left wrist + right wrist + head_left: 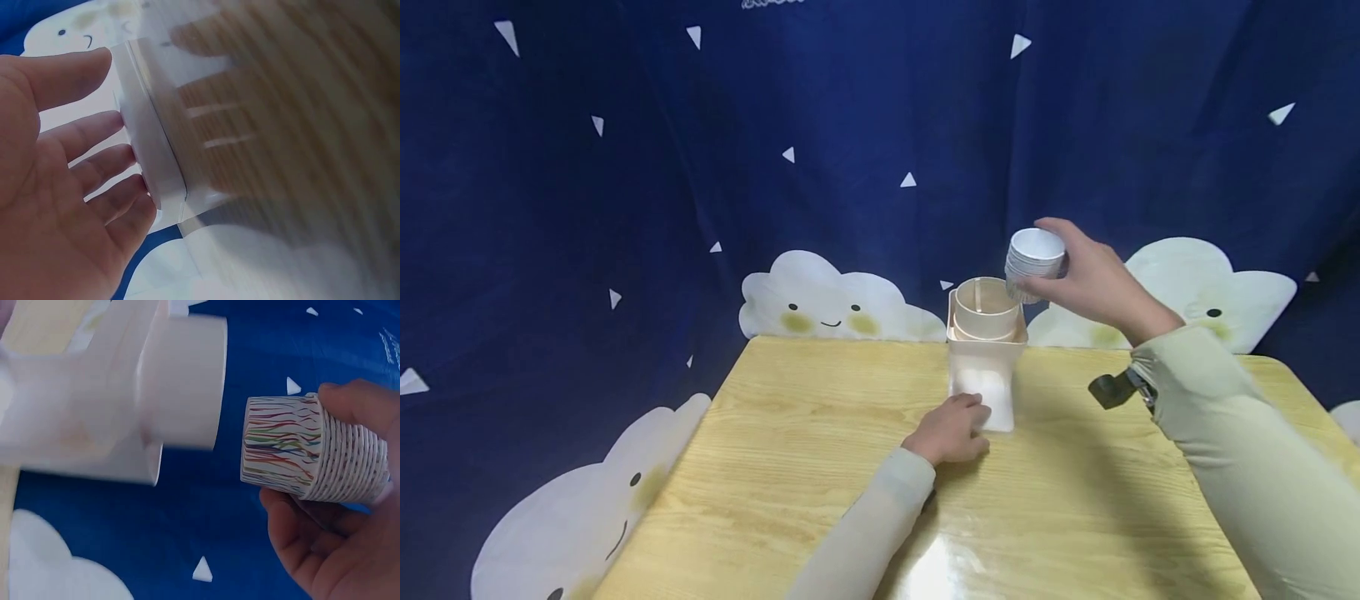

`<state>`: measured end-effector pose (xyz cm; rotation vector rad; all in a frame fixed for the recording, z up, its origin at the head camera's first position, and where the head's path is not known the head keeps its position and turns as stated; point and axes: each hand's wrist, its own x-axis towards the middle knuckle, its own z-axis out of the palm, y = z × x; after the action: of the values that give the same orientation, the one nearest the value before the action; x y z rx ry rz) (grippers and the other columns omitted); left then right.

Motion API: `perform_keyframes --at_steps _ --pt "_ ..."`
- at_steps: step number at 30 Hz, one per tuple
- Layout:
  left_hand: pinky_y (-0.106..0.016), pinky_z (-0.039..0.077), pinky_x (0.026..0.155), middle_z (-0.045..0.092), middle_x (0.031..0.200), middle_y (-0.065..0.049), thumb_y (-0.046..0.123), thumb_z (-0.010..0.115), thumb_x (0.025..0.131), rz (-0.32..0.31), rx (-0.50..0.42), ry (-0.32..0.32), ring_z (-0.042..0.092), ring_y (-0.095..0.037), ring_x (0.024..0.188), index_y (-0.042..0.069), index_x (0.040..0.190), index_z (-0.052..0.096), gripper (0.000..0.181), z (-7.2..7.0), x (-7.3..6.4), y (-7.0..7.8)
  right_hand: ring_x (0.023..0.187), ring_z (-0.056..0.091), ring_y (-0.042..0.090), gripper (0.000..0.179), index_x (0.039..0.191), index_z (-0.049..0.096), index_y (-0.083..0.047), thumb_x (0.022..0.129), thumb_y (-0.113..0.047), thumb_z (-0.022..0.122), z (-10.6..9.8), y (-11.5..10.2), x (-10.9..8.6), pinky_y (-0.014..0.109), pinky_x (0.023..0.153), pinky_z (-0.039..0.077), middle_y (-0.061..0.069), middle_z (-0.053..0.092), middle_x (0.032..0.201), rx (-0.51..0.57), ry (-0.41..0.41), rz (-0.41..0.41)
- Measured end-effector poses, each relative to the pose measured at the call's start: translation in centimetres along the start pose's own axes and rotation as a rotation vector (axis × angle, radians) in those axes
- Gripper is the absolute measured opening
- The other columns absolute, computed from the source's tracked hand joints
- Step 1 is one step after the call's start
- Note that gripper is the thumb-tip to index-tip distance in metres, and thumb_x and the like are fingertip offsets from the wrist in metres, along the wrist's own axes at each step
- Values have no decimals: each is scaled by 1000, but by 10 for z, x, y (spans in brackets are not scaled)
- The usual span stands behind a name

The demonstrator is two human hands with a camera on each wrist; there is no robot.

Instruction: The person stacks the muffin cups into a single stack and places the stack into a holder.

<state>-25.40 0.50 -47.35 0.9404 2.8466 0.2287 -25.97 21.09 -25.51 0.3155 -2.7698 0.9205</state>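
Observation:
A stack of paper cups with coloured wavy stripes is held in my right hand, thumb and fingers on opposite sides. Its open mouth faces up in the head view. The stack is beside and slightly above the round tube of a pale cup dispenser; in the right wrist view a gap separates them. My left hand is low at the dispenser's base. In the left wrist view its fingers reach the base's edge, loosely extended, without wrapping round it.
The dispenser stands near the far edge of a wood-grain table. Behind it hangs a dark blue curtain with white triangles and smiling clouds. A black strap device is on the right wrist.

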Motion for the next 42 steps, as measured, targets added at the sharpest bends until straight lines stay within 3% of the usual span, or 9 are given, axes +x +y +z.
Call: perform_keyframes --at_steps 8,17,26,42 --pt "-33 45 111 43 156 3 39 61 92 15 22 11 40 -18 145 24 140 54 50 2 2 -1 114 60 42 80 148 35 -5 84 -27 77 12 -21 14 56 95 49 26 57 133 -15 -13 -70" --pt "-31 45 111 43 156 2 45 62 93 20 47 9 40 -16 145 24 141 53 53 -2 3 -1 120 58 43 82 149 32 -5 84 -26 76 20 -25 28 57 101 47 27 54 138 -13 -77 -43" --pt "-31 44 112 42 157 2 44 63 92 12 35 6 39 -17 146 24 142 52 55 -2 5 -1 120 58 44 84 151 32 -7 82 -26 77 24 -19 32 58 100 47 28 57 134 -71 -119 -58" --pt "-30 41 114 41 158 4 44 62 93 -4 33 -26 37 -15 147 25 145 50 57 1 4 -1 119 58 42 82 150 32 -6 84 -29 76 35 -8 32 57 98 49 28 55 136 -52 -152 -18"
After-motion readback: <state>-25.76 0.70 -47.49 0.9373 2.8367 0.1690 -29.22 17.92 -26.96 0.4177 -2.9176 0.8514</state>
